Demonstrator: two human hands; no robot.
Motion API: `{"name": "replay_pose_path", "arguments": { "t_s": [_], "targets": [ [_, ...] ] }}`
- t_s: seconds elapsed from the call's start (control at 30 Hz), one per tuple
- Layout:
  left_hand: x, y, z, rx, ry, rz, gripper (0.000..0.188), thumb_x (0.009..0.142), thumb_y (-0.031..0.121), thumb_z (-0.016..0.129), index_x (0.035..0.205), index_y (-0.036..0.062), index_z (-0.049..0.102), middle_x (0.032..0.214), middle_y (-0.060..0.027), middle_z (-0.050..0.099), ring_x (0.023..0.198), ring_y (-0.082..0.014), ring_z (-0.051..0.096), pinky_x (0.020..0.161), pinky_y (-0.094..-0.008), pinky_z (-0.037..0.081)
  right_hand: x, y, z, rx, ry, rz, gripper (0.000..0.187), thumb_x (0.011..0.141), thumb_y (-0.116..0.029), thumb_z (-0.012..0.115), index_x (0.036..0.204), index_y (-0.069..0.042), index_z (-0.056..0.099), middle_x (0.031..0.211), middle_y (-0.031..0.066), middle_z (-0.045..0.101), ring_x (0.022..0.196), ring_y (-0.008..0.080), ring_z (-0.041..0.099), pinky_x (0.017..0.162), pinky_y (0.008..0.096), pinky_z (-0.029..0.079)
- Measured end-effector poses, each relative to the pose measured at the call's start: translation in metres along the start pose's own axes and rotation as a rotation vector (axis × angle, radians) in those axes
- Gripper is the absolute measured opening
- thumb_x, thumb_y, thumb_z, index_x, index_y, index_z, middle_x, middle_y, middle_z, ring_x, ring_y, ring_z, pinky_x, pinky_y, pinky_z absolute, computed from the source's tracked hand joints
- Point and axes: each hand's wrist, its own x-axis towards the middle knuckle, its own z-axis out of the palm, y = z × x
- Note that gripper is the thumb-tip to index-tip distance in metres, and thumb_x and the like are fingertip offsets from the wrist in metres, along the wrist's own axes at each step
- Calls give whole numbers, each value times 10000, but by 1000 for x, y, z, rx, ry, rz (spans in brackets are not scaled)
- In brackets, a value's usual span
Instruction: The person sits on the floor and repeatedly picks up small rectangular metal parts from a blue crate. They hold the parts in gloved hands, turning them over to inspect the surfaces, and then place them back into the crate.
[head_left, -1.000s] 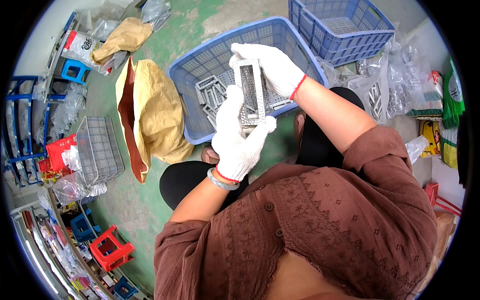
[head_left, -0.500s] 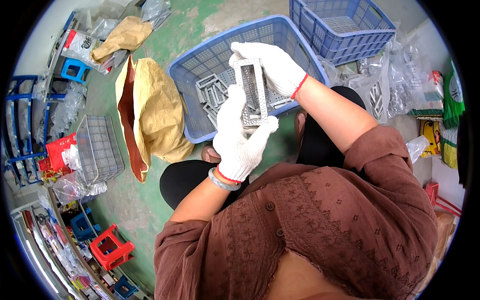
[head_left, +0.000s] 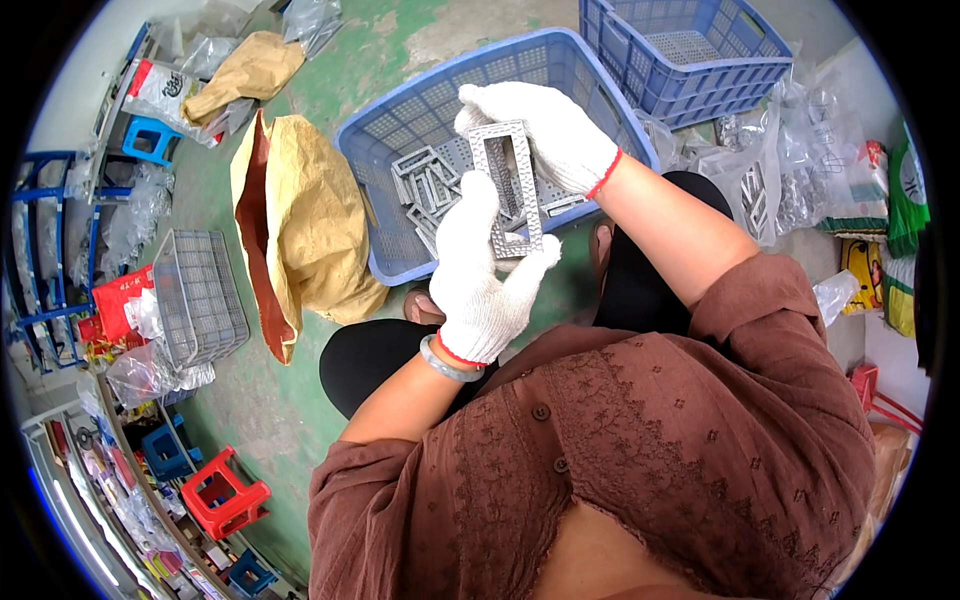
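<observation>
Both my hands wear white knit gloves with red cuffs. Between them is a rectangular silver metal frame [head_left: 531,190] with a dimpled surface and an open middle, held long side away from me. My left hand [head_left: 478,285] grips its lower left part, with the thumb by the lower right corner. My right hand [head_left: 548,135] is closed around the upper end and right side; some of its fingers are hidden behind the frame. Below sits a blue plastic crate [head_left: 500,75] with several similar metal frames [head_left: 428,180] lying loose on its bottom.
A yellow woven sack [head_left: 320,220] stands open left of the crate. Stacked blue crates [head_left: 690,80] are at the far right, beside clear plastic bags of metal parts [head_left: 755,195]. A grey wire-like basket [head_left: 203,300], a red stool [head_left: 222,495] and a blue stool [head_left: 150,140] are on the left.
The metal frame has shifted slightly nearer to me and to the right, with its lower end tilting right. Both hands stay on it.
</observation>
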Motion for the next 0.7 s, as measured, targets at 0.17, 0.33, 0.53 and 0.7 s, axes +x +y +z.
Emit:
{"name": "replay_pose_path", "arguments": {
  "t_s": [0.17,0.33,0.53,0.7],
  "targets": [
    [0,-8,2,-177,-11,-30,982,711,-32,855,1501,-46,272,1482,-193,387,1338,-288,463,974,-364,540,-2,-3,1,-16,23,5,276,929,-312,704,913,-36,706,859,27,682,759,105,610,708,270,509],
    [18,16,-15,-706,-106,-463,1057,696,-87,830,1537,-4,194,1518,-158,338,1333,-252,451,1020,-371,491,3,4,-7,-105,115,-37,287,932,-319,695,882,-37,702,795,25,664,633,89,556,552,253,441],
    [25,19,-22,-690,-79,-498,1024,684,-53,835,1534,28,270,1419,-119,452,1083,-173,563,795,-287,523,-4,-3,4,-181,140,-14,323,930,-349,692,861,-33,694,746,22,642,583,82,513,507,250,401],
    [39,28,-38,-855,-135,-757,922,759,-65,705,1553,126,278,1271,-139,563,558,-38,469,392,-158,295,4,10,-18,-586,85,-243,237,956,-283,644,1037,-71,711,818,58,649,600,148,552,562,289,462]
  ]
}}
